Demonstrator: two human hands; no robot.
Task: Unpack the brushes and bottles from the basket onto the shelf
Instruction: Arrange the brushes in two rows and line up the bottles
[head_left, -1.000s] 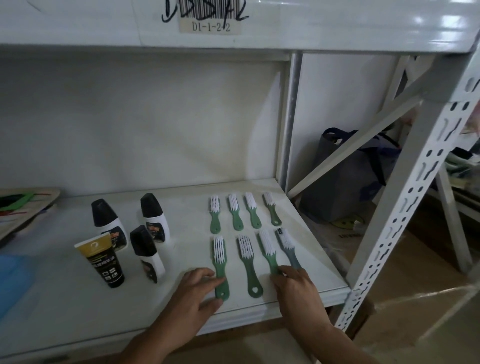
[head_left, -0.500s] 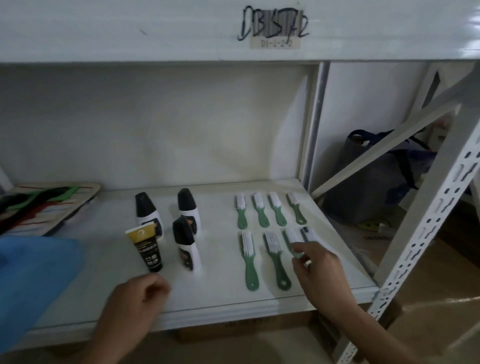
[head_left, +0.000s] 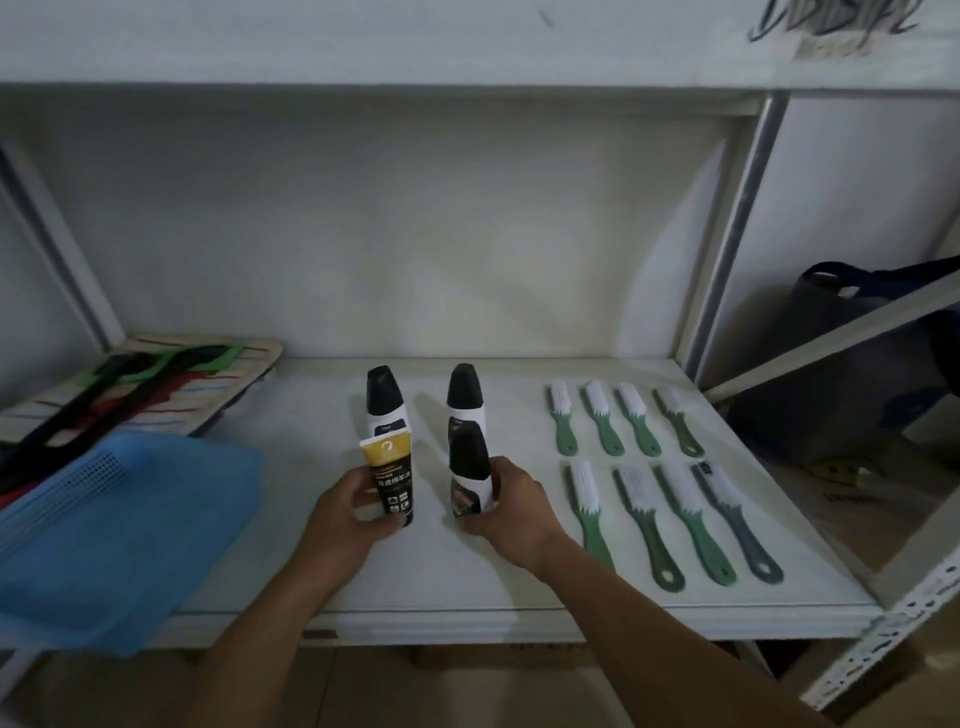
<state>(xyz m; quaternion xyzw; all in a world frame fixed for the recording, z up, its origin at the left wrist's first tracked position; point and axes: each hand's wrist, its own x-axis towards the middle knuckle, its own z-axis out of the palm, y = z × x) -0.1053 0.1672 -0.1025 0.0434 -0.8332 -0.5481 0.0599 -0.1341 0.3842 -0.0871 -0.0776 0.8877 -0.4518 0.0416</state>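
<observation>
On the white shelf (head_left: 457, 582) my left hand (head_left: 347, 512) grips an upright yellow-and-black tube (head_left: 388, 470). My right hand (head_left: 511, 506) wraps around the front black-capped white bottle (head_left: 470, 470). Two more black-capped bottles (head_left: 384, 397) (head_left: 465, 389) stand just behind. To the right lie two rows of white-bristled brushes with green handles: a back row (head_left: 618, 418) and a front row (head_left: 670, 517) whose rightmost brush has a grey handle (head_left: 737, 519). A blue mesh basket (head_left: 104, 530) sits at the shelf's left front edge.
A striped mat with black and green pieces (head_left: 130, 387) lies at the back left. A grey upright post (head_left: 737, 228) bounds the shelf on the right, with a dark bag (head_left: 852, 353) beyond it. A perforated white strut (head_left: 893, 623) runs at the lower right.
The view has swung left, bringing the blue basket into sight. My right hand left the brushes and took the front bottle. My left hand moved forward and closed on the tube.
</observation>
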